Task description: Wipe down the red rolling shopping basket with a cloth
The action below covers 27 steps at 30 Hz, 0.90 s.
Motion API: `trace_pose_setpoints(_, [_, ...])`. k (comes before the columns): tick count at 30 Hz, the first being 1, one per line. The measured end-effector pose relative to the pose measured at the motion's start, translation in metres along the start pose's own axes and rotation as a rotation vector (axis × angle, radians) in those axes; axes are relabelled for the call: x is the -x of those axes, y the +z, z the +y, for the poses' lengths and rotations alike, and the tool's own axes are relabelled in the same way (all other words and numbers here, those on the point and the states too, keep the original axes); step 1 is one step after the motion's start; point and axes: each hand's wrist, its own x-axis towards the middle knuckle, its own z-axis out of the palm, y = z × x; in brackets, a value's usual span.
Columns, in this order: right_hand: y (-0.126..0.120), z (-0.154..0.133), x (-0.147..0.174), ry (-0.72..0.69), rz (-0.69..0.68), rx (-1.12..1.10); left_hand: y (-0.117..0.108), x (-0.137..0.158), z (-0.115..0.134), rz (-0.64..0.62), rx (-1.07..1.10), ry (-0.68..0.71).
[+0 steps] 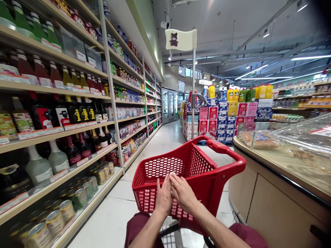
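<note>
A red plastic shopping cart [160,165] with perforated walls stands in front of me, its handle [219,148] on the right. Above the cart's near side, my left hand [163,196] and my right hand [184,193] meet at their fingertips. One finger of the left hand sticks up, while its others press toward the right hand. The right hand's fingers are bent together over the left fingertips. A small whitish spot shows where they meet, too small to name; any held thing is hidden. Neither hand grips the cart.
Drink shelves [64,129] line the left side. A pole with a bear flag [181,39] rises beyond the cart. Stacked drink boxes [209,119] stand ahead, glass-door fridges [169,103] farther back. A curved display counter [269,182] borders the right; pale floor tiles [152,151] run between.
</note>
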Motion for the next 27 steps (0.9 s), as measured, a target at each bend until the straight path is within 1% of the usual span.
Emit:
trace_pose_setpoints(3, [0.015,-0.011,-0.010,0.018,-0.059,0.010,-0.005,0.018,-0.021,-0.026,-0.075,-0.162])
trace_pose_setpoints(4, [0.020,-0.013,-0.014,0.012,-0.069,0.030,-0.008,0.022,-0.026,-0.046,-0.089,-0.187])
trace_pose_setpoints(6, [0.028,-0.014,-0.021,-0.026,-0.080,0.079,-0.013,0.028,-0.033,-0.099,-0.100,-0.182])
trace_pose_setpoints(8, [0.027,-0.002,-0.022,-0.090,-0.082,0.118,-0.017,0.029,-0.036,-0.139,-0.109,-0.166])
trace_pose_setpoints(9, [0.022,0.009,-0.020,-0.116,-0.078,0.134,-0.019,0.028,-0.036,-0.149,-0.117,-0.170])
trace_pose_setpoints(11, [0.003,0.040,-0.008,-0.125,-0.049,0.175,-0.021,0.026,-0.036,-0.161,-0.128,-0.173])
trace_pose_setpoints(13, [-0.023,0.075,0.009,-0.067,0.010,0.243,-0.023,0.024,-0.035,-0.170,-0.126,-0.172])
trace_pose_setpoints(15, [-0.044,0.100,0.025,0.007,0.095,0.320,-0.023,0.020,-0.029,-0.168,-0.117,-0.190])
trace_pose_setpoints(16, [-0.049,0.106,0.031,0.035,0.132,0.347,-0.022,0.018,-0.024,-0.167,-0.108,-0.188])
trace_pose_setpoints(18, [-0.046,0.101,0.035,0.039,0.176,0.367,-0.020,0.012,-0.011,-0.164,-0.081,-0.153])
trace_pose_setpoints(21, [-0.028,0.078,0.030,-0.074,0.156,0.334,-0.015,0.005,0.005,-0.149,-0.061,-0.107])
trace_pose_setpoints(22, [-0.025,0.076,0.028,-0.111,0.142,0.325,-0.013,0.004,0.007,-0.143,-0.063,-0.101])
trace_pose_setpoints(23, [-0.027,0.080,0.028,-0.127,0.139,0.322,-0.012,0.004,0.007,-0.141,-0.066,-0.089])
trace_pose_setpoints(24, [-0.034,0.090,0.030,-0.116,0.153,0.330,-0.012,0.004,0.006,-0.143,-0.066,-0.068])
trace_pose_setpoints(26, [-0.058,0.122,0.040,-0.020,0.230,0.370,-0.011,0.004,0.004,-0.147,-0.059,-0.030])
trace_pose_setpoints(27, [-0.072,0.139,0.046,0.054,0.283,0.398,-0.011,0.005,0.003,-0.144,-0.056,-0.030])
